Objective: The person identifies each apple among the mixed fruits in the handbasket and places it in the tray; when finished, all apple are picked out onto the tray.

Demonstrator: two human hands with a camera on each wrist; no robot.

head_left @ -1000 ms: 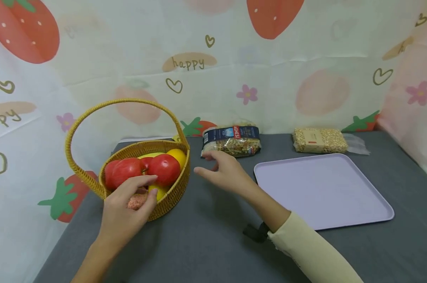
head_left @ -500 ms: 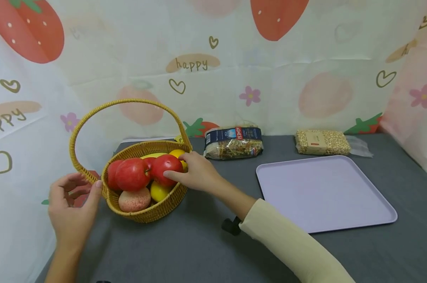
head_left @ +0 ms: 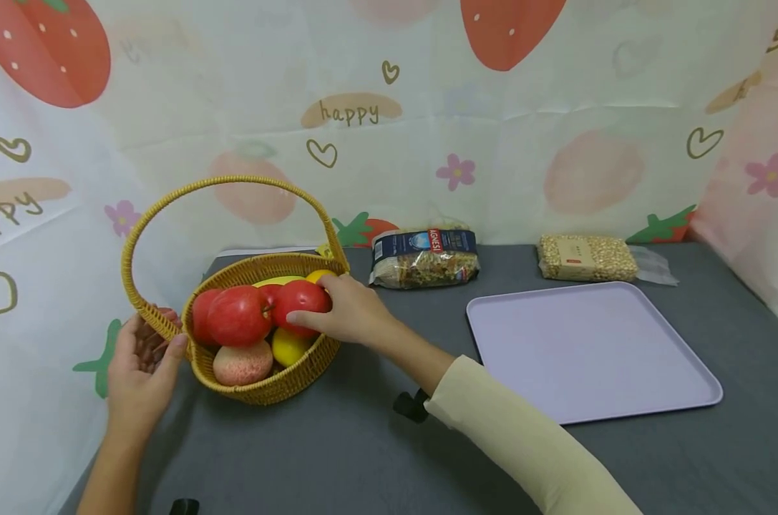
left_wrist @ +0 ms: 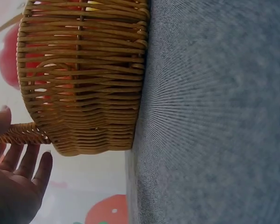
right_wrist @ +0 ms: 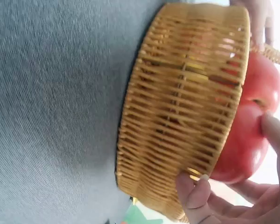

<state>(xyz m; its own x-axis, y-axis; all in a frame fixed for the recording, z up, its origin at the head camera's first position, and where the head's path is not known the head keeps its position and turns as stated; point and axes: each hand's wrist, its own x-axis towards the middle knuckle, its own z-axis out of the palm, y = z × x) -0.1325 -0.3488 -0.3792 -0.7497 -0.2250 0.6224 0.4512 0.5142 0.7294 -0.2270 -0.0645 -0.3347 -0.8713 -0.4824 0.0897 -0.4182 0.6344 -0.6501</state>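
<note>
A yellow wicker basket stands at the left of the table, filled with fruit. At the left foot of its arched handle, my left hand grips the wicker, thumb in front and fingers behind. My right hand grips a glossy red apple at the basket's right side, thumb on its front; in the right wrist view two fingertips lie outside the rim. Beside it sit another red apple, a pinkish speckled peach-like fruit and a yellow lemon-like fruit. The far fingers are partly hidden behind the apple.
A lilac tray lies on the grey table at the right. Behind stand a bag of Agnesi pasta and a vacuum pack of pale grains. A strawberry-printed cloth hangs at the back.
My left hand has gone from over the basket's front to its handle at the left. My right hand has moved left from beside the basket onto the red apple.
</note>
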